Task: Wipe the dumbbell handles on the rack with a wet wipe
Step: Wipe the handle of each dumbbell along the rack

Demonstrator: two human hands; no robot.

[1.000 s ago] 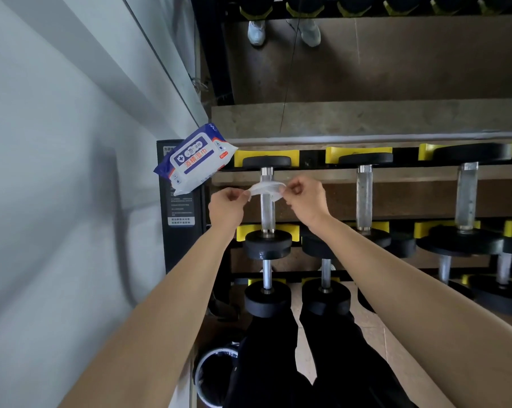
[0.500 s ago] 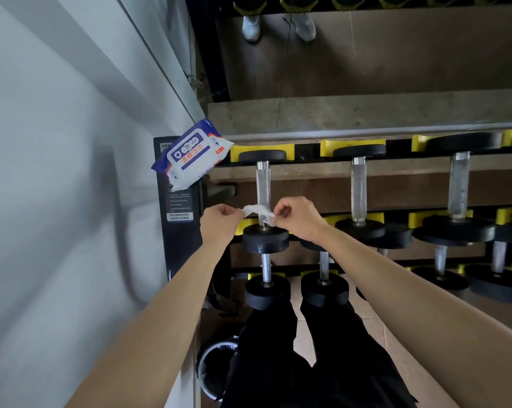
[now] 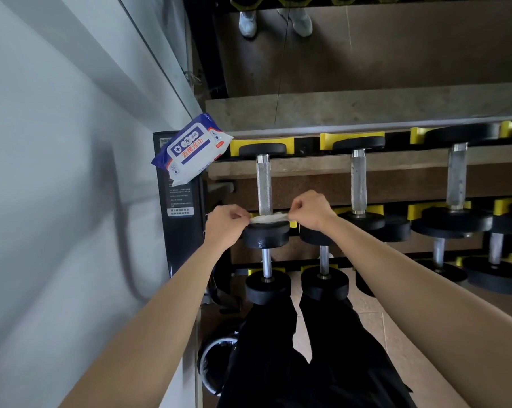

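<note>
A white wet wipe point(image 3: 269, 218) is stretched across the near end of the leftmost top-row dumbbell's knurled steel handle point(image 3: 263, 184), just above its black front weight point(image 3: 266, 234). My left hand point(image 3: 226, 223) pinches the wipe's left end and my right hand point(image 3: 309, 209) pinches its right end. Two more steel handles point(image 3: 358, 181) point(image 3: 456, 175) lie to the right on the same rack row.
A blue and white wet wipe pack point(image 3: 190, 150) sits on the rack's top left corner. The black and yellow rack point(image 3: 331, 141) holds lower rows of dumbbells point(image 3: 267, 285). A grey wall runs along the left. My dark trouser legs point(image 3: 307, 354) stand below.
Both hands slid the wipe down the leftmost handle from its upper part to the end by the front weight, and it is now pulled out flat.
</note>
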